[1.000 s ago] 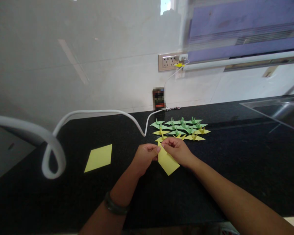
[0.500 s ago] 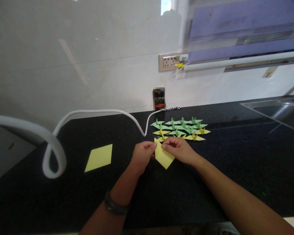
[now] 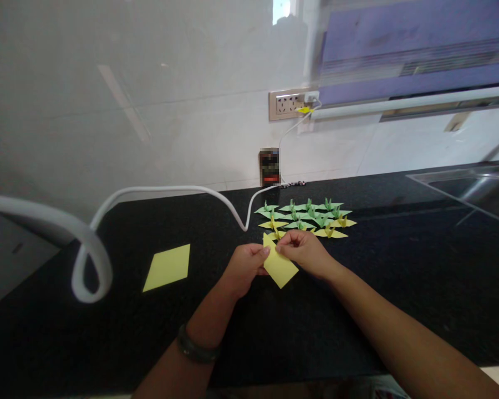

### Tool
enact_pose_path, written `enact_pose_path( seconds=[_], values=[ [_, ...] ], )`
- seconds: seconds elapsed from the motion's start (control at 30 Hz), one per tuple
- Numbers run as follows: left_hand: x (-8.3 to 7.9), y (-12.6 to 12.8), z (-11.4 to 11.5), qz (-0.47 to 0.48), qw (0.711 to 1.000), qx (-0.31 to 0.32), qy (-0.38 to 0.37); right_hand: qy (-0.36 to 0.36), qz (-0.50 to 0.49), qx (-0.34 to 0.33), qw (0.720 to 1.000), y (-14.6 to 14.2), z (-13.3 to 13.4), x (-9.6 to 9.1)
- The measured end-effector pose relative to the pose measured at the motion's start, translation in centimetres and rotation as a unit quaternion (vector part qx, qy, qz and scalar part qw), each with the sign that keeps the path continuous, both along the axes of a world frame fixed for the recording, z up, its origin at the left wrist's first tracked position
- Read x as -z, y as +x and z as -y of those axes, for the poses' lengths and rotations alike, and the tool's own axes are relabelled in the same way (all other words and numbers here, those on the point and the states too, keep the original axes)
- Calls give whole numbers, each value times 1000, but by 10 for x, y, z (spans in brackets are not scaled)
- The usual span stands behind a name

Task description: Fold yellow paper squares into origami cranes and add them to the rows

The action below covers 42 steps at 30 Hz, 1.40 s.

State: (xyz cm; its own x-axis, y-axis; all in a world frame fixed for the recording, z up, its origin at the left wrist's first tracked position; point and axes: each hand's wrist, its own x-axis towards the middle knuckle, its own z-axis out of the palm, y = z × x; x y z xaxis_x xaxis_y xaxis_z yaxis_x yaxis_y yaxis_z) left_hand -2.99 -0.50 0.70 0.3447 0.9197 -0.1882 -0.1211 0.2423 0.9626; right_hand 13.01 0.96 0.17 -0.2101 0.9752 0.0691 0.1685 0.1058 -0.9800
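A sheet of yellow origami paper (image 3: 280, 270), partly folded with a pointed upper corner, is held between my two hands above the dark counter. My left hand (image 3: 246, 267) pinches its left edge, thumb on top and fingers behind. At the upper right edge, my right hand (image 3: 301, 250) grips the paper between thumb and fingers. Just beyond my hands stand rows of folded paper cranes, several green cranes (image 3: 310, 213) and several yellow cranes (image 3: 331, 233); my right hand hides part of the nearest row. A second yellow paper (image 3: 167, 267) lies flat to the left.
A thick white cable (image 3: 170, 189) loops across the left side and along the counter (image 3: 108, 343). A small dark box-like item, blurred, (image 3: 270, 166) leans on the wall below a socket (image 3: 289, 104) with a plugged-in charger. A metal sink (image 3: 478, 188) sits at the right.
My left thumb has slid slightly right and down over the paper, and the left edge has narrowed as the sheet tilts a little. The right hand has barely moved.
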Motion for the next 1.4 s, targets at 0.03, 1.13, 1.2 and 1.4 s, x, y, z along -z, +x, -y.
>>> enact_pose_path(
  seconds=[0.03,1.13,1.2,1.4],
  values=[
    [0,0,0,2,1000,-1,0,2,1,-1,1000,0,0,-1],
    [2,2,-3,-86,991,-87,46,-73,-93,-37,992,-1,1,-9],
    [1,3,-2,-86,991,-88,44,-80,-92,-48,991,0,1,-9],
    [0,3,-3,-96,990,-93,54,-60,-21,-91,994,4,1,-7]
  ],
)
